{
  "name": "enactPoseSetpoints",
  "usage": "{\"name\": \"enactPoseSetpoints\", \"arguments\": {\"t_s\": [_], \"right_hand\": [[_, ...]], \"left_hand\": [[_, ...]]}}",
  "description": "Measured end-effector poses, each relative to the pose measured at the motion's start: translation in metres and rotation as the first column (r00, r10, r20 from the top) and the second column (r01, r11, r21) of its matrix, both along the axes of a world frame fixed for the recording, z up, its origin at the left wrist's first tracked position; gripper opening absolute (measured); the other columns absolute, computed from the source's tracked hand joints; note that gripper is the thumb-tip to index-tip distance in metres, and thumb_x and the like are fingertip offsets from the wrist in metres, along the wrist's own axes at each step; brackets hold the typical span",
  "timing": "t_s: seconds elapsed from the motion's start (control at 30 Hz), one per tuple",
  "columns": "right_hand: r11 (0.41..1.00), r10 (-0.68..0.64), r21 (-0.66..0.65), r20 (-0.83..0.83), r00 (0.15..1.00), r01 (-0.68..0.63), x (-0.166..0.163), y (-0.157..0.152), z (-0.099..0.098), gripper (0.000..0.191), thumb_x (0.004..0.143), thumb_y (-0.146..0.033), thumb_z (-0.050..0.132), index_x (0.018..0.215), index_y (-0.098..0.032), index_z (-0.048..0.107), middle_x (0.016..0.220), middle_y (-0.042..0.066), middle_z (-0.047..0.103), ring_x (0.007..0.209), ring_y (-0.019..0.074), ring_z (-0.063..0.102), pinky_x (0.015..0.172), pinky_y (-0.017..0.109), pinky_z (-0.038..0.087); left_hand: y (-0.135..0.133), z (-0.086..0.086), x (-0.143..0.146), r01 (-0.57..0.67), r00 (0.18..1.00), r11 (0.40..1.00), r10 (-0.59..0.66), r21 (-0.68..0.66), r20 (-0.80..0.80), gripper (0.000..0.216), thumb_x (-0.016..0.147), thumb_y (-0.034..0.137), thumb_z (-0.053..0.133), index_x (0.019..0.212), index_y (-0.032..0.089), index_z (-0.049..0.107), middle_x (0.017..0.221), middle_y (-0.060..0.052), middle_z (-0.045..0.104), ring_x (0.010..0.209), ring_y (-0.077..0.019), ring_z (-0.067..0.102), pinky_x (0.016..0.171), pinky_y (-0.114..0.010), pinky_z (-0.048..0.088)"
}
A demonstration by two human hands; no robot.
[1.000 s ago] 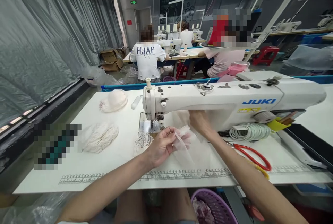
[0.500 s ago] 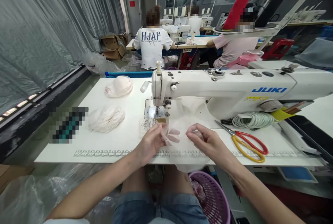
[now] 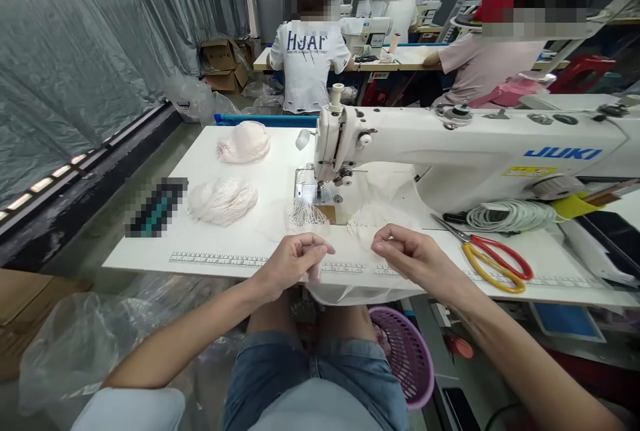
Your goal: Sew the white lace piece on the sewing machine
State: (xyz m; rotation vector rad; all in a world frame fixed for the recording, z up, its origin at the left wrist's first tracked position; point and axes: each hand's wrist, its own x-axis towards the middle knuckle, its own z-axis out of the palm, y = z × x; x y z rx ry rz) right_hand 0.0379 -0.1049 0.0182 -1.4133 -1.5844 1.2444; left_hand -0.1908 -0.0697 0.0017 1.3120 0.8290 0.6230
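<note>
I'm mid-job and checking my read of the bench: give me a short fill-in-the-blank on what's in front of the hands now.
1. Both the left hand and the right hand pinch a sheer white ____ at the table's near edge.
2. The brand lettering on the sewing machine reads ____.
3. The scissors lie to the ____ of the right hand.
4. The basket under the table is ____ in colour.

Missing words: fabric; JUKI; right; purple

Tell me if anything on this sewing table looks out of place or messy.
Nothing looks damaged or spilled. The sheer fabric pinched by the left hand and right hand droops over the table edge. The scissors lie flat by the cord, and two mesh bundles sit apart at the left.
</note>
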Motion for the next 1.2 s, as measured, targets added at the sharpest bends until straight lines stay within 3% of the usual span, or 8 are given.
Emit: {"name": "enactPoseSetpoints", "arguments": {"t_s": [0.5,0.67,0.77,0.83,0.9,0.97,1.07,1.2], "right_hand": [[0.999,0.023,0.045,0.135,0.991,-0.030,0.000,0.007,-0.003,0.034,0.084,-0.051,0.051,0.071,-0.020,0.053,0.050,-0.006,0.027,0.045,0.0079,0.023,0.040,0.023,0.017],[0.928,0.371,0.040,-0.095,0.924,-0.369,0.000,-0.007,0.014,0.046,0.085,-0.060,0.043,0.076,-0.020,0.063,0.047,-0.002,0.047,0.039,0.0088,0.041,0.041,0.022,0.034],[0.954,0.276,0.110,0.035,0.960,-0.278,-0.011,0.000,0.012,0.040,0.084,-0.056,0.050,0.100,-0.021,0.062,0.091,0.009,0.065,0.077,0.0186,0.061,0.065,0.029,0.049],[0.951,0.248,0.151,0.138,0.959,-0.268,-0.023,0.008,0.005,0.053,0.077,-0.050,0.062,0.122,-0.024,0.050,0.124,0.011,0.053,0.105,0.0246,0.054,0.082,0.036,0.047],[0.922,0.352,0.136,0.104,0.930,-0.364,-0.039,0.012,-0.004,0.057,0.073,-0.049,0.068,0.122,-0.025,0.049,0.127,0.009,0.051,0.110,0.0250,0.051,0.088,0.037,0.045],[0.907,0.399,0.124,0.047,0.916,-0.402,-0.053,0.011,-0.012,0.037,0.076,-0.047,0.065,0.101,-0.022,0.059,0.106,0.005,0.061,0.097,0.0215,0.056,0.083,0.033,0.045],[0.944,0.307,0.118,0.038,0.951,-0.309,-0.066,0.003,-0.019,0.029,0.082,-0.045,0.059,0.071,-0.018,0.057,0.070,0.000,0.057,0.068,0.0140,0.053,0.064,0.025,0.043],[0.992,0.120,-0.039,-0.097,0.988,-0.124,-0.074,-0.008,-0.019,0.025,0.088,-0.042,0.049,0.080,-0.018,0.053,0.052,-0.005,0.049,0.046,0.0092,0.043,0.046,0.021,0.034]], "left_hand": [[0.009,-0.004,-0.013,0.022,0.999,0.999,-0.023,0.039,0.032,0.016,0.085,0.024,0.050,0.085,0.010,0.057,0.063,-0.004,0.063,0.067,-0.0149,0.063,0.069,-0.027,0.048],[0.009,0.009,-0.018,0.145,0.987,0.926,-0.112,0.350,-0.114,0.015,0.087,0.017,0.048,0.082,0.016,0.062,0.109,-0.008,0.060,0.107,-0.0189,0.054,0.095,-0.033,0.040],[0.008,0.016,-0.015,0.231,0.972,0.816,-0.167,0.530,-0.166,0.020,0.086,0.011,0.047,0.078,0.018,0.064,0.129,-0.005,0.044,0.126,-0.0208,0.037,0.107,-0.036,0.028],[0.008,0.016,-0.013,0.277,0.960,0.745,-0.184,0.607,-0.212,0.022,0.086,0.011,0.048,0.077,0.019,0.065,0.136,-0.003,0.036,0.131,-0.0229,0.030,0.110,-0.038,0.024],[0.007,0.012,-0.013,0.302,0.952,0.712,-0.196,0.634,-0.234,0.024,0.086,0.011,0.048,0.074,0.020,0.066,0.138,-0.002,0.033,0.132,-0.0249,0.027,0.110,-0.040,0.021],[0.007,0.006,-0.018,0.272,0.962,0.753,-0.204,0.599,-0.180,0.026,0.087,0.013,0.046,0.071,0.019,0.065,0.138,-0.002,0.033,0.131,-0.0251,0.027,0.110,-0.041,0.021],[0.000,-0.005,-0.028,0.164,0.979,0.920,-0.195,0.356,0.053,0.021,0.091,0.024,0.045,0.083,0.018,0.064,0.131,-0.007,0.040,0.126,-0.0234,0.036,0.105,-0.039,0.030],[-0.022,-0.022,-0.038,0.124,0.947,0.981,-0.074,-0.147,0.312,0.048,0.087,0.050,0.049,0.126,0.023,0.042,0.118,-0.012,0.052,0.104,-0.0212,0.055,0.087,-0.035,0.045]]}}
